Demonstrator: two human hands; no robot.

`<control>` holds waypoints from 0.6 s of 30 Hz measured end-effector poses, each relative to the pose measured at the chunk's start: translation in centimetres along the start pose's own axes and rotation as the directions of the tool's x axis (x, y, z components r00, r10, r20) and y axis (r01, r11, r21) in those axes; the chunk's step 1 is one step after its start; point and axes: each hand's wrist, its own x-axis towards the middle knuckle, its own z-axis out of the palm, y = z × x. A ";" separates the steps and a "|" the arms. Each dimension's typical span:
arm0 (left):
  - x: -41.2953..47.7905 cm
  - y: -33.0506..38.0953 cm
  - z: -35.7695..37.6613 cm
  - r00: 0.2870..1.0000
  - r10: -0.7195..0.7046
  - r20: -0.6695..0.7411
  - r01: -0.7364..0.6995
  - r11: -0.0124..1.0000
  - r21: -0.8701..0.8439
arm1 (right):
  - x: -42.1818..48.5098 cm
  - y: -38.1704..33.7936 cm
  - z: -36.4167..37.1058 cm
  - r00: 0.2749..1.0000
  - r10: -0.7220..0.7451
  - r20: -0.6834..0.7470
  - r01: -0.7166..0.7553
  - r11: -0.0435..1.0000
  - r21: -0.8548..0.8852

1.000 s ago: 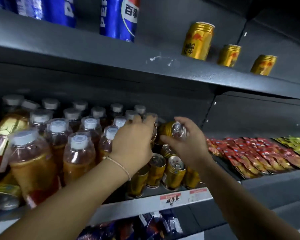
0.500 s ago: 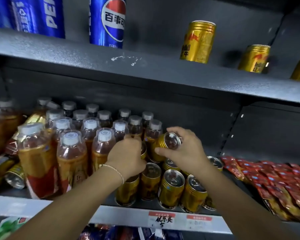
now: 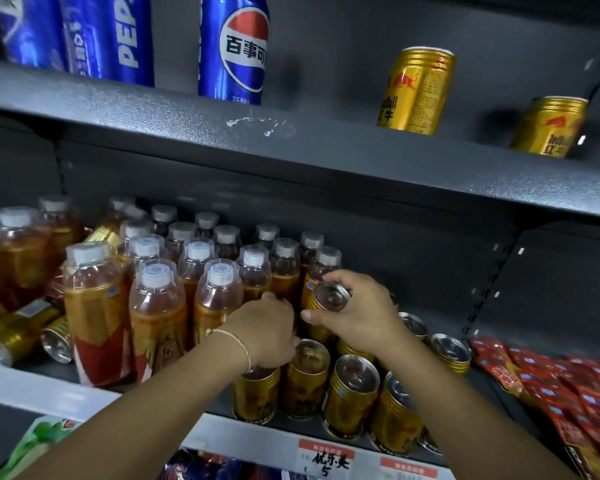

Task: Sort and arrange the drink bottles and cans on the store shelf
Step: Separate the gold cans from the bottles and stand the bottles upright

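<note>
Right hand [image 3: 355, 315] clamped on tilted gold can [image 3: 328, 299], frame centre | left hand [image 3: 265, 336] curled over can rows [image 3: 350, 396], grip unclear | bottles [image 3: 187, 289] lined up left, mostly done | toppled cans [image 3: 18, 336] lower left, loose cans [image 3: 414, 90] upper right remaining
</note>
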 end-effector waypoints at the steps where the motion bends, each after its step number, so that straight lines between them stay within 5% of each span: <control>1: -0.1 0.1 0.1 1.000 0.000 0.008 0.000 1.000 0.005 | 0.1 0.0 0.2 1.000 0.000 0.011 0.000 1.000 -0.004; 18: -1.0 0.6 2.1 0.993 -0.014 -0.121 0.030 0.990 0.135 | -0.8 0.7 3.2 0.994 0.109 0.009 -0.108 0.994 -0.018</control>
